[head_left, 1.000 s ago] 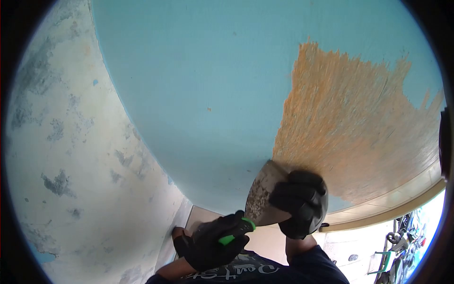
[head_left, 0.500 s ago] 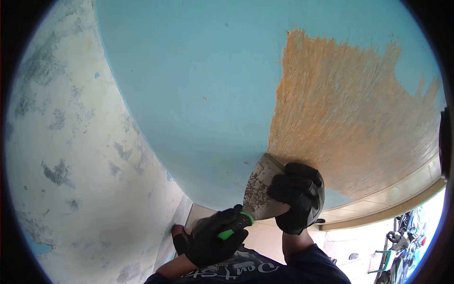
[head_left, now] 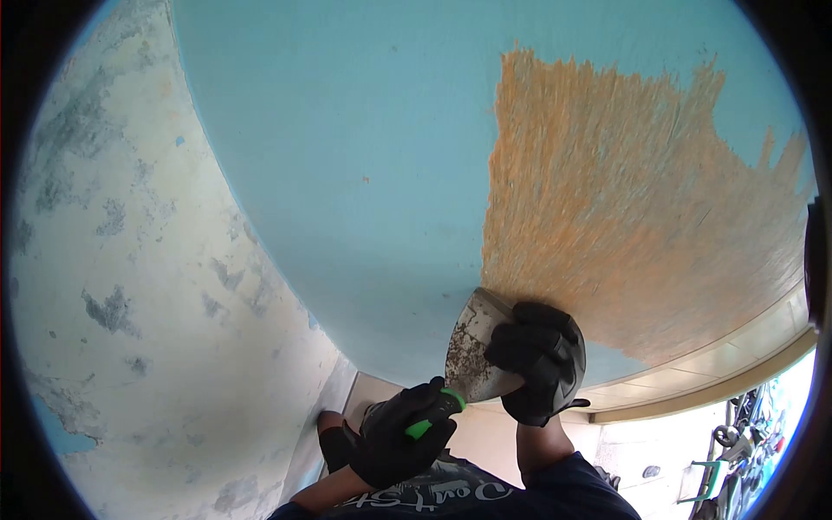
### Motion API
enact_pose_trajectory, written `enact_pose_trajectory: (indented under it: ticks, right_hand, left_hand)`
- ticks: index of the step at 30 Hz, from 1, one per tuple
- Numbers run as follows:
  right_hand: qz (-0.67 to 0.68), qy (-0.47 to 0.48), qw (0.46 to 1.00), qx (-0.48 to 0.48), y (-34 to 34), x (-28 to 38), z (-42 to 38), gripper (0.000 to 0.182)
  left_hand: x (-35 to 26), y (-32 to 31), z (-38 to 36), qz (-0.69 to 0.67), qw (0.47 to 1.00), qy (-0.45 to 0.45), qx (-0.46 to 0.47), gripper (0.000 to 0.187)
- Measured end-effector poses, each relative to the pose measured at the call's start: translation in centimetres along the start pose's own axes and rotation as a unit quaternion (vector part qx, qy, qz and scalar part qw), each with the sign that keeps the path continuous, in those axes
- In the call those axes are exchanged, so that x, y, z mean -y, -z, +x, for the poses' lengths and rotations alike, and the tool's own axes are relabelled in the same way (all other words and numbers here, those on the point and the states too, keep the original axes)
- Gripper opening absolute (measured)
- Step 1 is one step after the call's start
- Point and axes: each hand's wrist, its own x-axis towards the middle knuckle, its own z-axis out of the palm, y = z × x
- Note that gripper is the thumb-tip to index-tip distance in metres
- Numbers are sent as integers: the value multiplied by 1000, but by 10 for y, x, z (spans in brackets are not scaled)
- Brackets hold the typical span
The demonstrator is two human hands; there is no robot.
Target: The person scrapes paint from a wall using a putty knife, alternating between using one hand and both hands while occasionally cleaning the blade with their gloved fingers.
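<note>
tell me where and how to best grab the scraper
Probably by the green-and-black handle of the scraper, from the torso side, fingers wrapped round: it is narrow and points back that way, while the blade flares wide at the painted surface.

The patchy wall bounds the left, the blue wall the front; rightward is open.

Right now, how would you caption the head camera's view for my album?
Black-gloved hands hold a broad scraper where blue paint meets a rough orange patch.

Wide scraper, brown-speckled blade, green-black handle, tilted; blade corner at orange-brown patch on blue surface.
</note>
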Motion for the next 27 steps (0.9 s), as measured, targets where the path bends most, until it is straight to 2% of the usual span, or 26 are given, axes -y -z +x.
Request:
enact_pose_trajectory:
  ticks: [3,5,11,13,15,17,19,27]
  right_hand:
    - [16,38,999,2,-2,-4,0,13]
    - [11,4,1000,-6,-3,-1,-6,12]
    - [-5,20,999,-37,-8,4,13,13]
    - [5,-8,1000,-18,-5,6,-1,13]
    - [9,-29,1000,-3,-4,6,1,14]
    - [34,-24,999,1,-1,7,6,15]
    - [18,-33,999,2,-3,11,2,14]
    - [-7,-7,999,-35,-12,9,0,16]
  left_hand:
    - [2,-1,4,-5,1000,-11,-15,53]
    - [-2,-1,4,3,1000,-3,-11,54]
    - [-1,8,17,16,999,-40,-24,54]
    - [-5,13,16,16,999,-42,-10,55]
    - [-9,9,5,-21,999,34,14,56]
    - [-1,8,5,-49,999,12,-2,56]
    - [0,15,11,-8,1000,-19,7,55]
    - [-2,18,14,-12,1000,-15,12,55]
